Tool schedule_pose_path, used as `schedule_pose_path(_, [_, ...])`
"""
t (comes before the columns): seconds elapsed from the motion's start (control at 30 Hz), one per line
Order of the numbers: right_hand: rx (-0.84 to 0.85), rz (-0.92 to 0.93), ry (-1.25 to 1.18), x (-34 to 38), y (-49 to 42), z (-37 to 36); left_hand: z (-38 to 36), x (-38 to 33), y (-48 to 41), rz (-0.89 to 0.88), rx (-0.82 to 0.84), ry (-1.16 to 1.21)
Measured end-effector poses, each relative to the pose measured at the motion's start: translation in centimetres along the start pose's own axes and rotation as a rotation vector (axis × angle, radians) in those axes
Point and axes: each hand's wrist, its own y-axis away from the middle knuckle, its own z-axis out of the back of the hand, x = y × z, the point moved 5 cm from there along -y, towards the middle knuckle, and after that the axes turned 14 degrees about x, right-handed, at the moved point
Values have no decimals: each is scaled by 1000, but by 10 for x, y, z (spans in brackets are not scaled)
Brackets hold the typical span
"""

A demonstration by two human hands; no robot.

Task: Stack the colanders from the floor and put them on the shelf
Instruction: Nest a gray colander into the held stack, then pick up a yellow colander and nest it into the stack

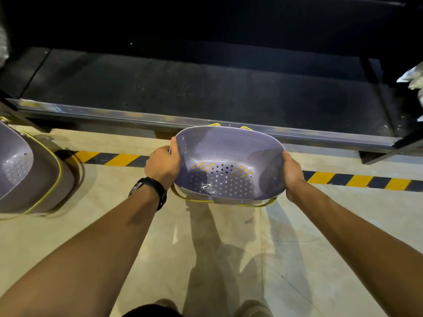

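A lilac colander (229, 156) with yellow handles is held in the air above the floor, just in front of the low shelf's metal front edge (114, 114). My left hand (163, 164) grips its left rim and my right hand (291, 173) grips its right rim. Yellow trim under it hints at more than one nested piece, but I cannot tell how many. A second lilac colander (16, 161) sits on the floor at the far left, inside a darker basin with a yellow rim.
The shelf board (194, 88) is dark and wide, with uprights at both ends. A yellow-and-black hazard stripe (357, 180) runs along the concrete floor. Crumpled silvery wrapping (414, 76) lies at the shelf's right end.
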Motion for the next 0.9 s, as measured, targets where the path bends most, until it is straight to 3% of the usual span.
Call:
schedule_pose_path(0.1, [13,11,-21,7,6,0,2,-1,-1,-25,48,-54])
schedule_pose_path(0.2, [-59,85,124,19,10,4,13,-9,4,-111,42,-127])
schedule_pose_path(0.27, [-140,166,352,33,24,8,27,-19,15,-147,29,-243])
schedule_pose_path(0.37, [-219,328,899,66,69,11,63,-55,39,-250,20,-426])
schedule_pose_path(0.5, [-202,468,1409,125,141,25,123,-128,80,-451,55,-648])
schedule_pose_path(0.7, [-193,377,1470,224,264,67,211,-255,155,-647,146,-887])
schedule_pose_path(0.9, [-223,288,1426,319,411,116,305,-365,241,-754,267,-942])
